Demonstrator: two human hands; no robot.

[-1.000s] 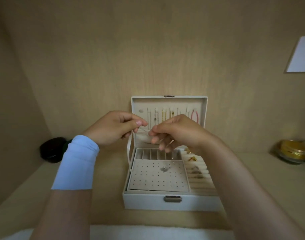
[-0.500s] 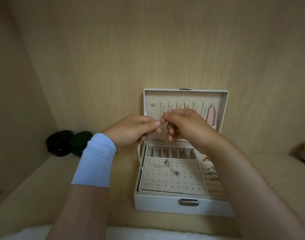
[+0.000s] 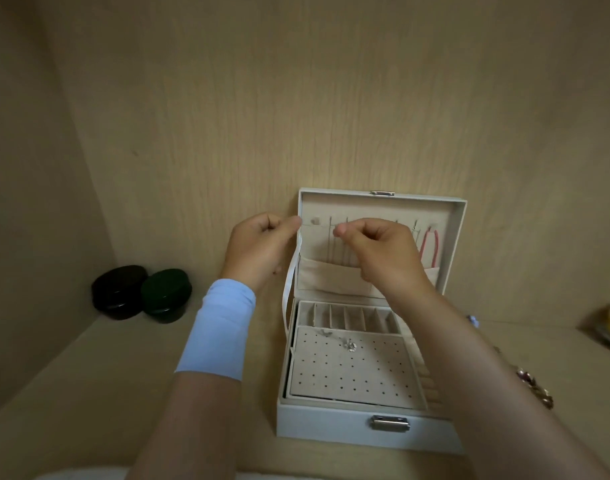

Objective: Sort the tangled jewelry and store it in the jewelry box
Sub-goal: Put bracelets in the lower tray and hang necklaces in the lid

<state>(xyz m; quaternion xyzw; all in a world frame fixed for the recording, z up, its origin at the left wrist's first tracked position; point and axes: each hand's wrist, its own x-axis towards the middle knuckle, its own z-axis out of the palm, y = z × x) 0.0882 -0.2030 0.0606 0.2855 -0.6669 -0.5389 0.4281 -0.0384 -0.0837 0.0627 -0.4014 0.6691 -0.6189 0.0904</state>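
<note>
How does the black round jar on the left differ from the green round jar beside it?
Colour: the black jar looks black to dark brown, while the green jar is dark green. Place: the black jar stands farther left, and the green jar is nearer the jewelry box. Both are low, round, glossy and lidded, and they stand side by side on the shelf.

Left grip (image 3: 262, 247): now apart from the right grip (image 3: 379, 249); half a second ago their pinched fingertips met.
Height: both are raised, level with the hooks in the jewelry box (image 3: 331, 427) lid.
View: the box sits further right in frame; a gold chain (image 3: 535, 389) now shows beside the right forearm.
</note>
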